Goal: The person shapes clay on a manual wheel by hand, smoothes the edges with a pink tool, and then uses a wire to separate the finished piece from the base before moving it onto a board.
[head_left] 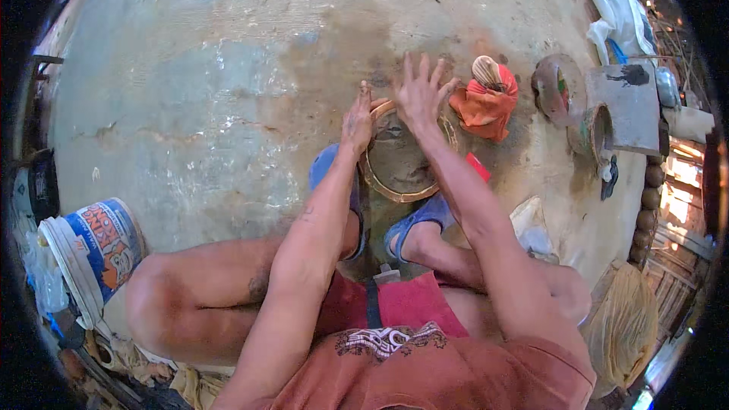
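A round sieve (395,182) with a light wooden rim and grey mesh lies on the concrete floor between my feet in blue sandals. My left hand (357,121) rests on the sieve's left rim, fingers together. Over the sieve's far edge my right hand (420,91) is raised with fingers spread apart, holding nothing. Damp, dark dust stains the floor around the sieve.
An orange cloth bundle (486,106) with a wooden scoop sits right of the sieve. Two round pot-like moulds (558,87) and a grey slab (624,106) lie farther right. A white and blue plastic bucket (95,250) stands at the left. A woven basket (623,326) is at the lower right.
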The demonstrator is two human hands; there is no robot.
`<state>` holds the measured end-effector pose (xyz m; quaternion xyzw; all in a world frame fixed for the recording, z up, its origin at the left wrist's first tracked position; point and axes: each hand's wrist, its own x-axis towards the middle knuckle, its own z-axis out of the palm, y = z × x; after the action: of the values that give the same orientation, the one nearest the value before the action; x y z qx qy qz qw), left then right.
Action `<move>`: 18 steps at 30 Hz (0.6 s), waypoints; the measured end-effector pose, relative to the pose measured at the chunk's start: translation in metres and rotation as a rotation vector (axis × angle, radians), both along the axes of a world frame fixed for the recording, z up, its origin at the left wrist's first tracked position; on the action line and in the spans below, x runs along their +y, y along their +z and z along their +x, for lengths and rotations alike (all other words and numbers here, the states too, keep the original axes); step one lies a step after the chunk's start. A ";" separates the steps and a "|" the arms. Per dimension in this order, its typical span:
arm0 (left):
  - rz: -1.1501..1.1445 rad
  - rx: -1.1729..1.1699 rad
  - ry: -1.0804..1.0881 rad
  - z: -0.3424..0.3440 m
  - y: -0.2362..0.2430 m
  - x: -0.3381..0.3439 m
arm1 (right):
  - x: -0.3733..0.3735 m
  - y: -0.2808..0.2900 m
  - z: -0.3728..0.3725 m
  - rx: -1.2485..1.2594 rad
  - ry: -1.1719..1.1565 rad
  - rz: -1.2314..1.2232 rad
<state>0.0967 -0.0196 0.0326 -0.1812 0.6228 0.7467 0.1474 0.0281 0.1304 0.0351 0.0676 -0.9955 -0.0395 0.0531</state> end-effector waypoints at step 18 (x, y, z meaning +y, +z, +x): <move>0.515 -0.099 0.134 -0.005 -0.032 -0.004 | -0.036 0.018 -0.001 0.101 0.106 -0.094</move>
<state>0.0917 -0.0241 0.0004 -0.2148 0.3912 0.8787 0.1693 0.0270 0.0941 0.0531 0.1155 -0.9873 0.0065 0.1085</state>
